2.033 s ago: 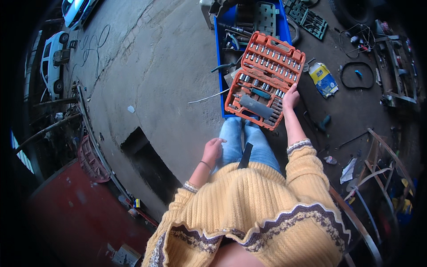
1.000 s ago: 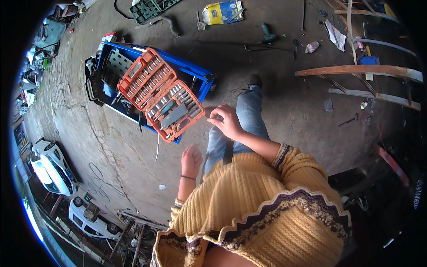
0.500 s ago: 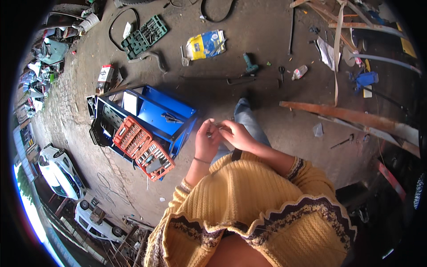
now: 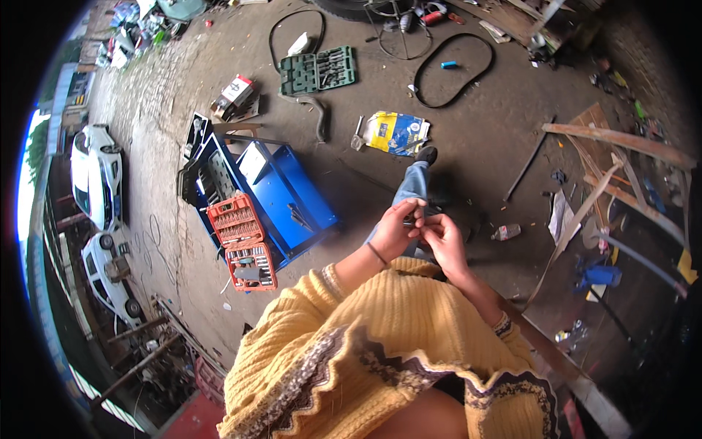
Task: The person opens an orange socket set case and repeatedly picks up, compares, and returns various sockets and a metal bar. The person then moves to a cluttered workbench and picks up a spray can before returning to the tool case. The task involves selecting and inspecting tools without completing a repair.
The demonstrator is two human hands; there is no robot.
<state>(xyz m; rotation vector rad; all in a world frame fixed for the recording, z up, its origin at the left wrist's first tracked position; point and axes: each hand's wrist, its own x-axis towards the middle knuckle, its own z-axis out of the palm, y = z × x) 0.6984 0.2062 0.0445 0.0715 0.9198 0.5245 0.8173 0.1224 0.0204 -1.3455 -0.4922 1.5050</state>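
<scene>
My left hand (image 4: 393, 231) and my right hand (image 4: 444, 243) meet in front of my body, above my leg in blue jeans. The fingers of both are closed in a pinch around something small and dark with a metallic glint, too small to make out. To the left, a blue tool cart (image 4: 296, 186) stands on the floor. An orange socket set case (image 4: 248, 241) lies open across its near left edge. Black-handled tools (image 4: 298, 216) rest on the cart's blue surface.
Ahead lie a yellow and blue bag (image 4: 395, 133), a green tool case (image 4: 318, 72), a bent hose (image 4: 319, 121) and a black belt loop (image 4: 455, 69). At right are a plastic bottle (image 4: 506, 232), a metal bar (image 4: 528, 162) and rusty beams (image 4: 621, 139).
My view has turned and moved forward; the bag and green case appear nearer, and a shoe shows beside the bag. My hands stay together, fingers still pinched.
</scene>
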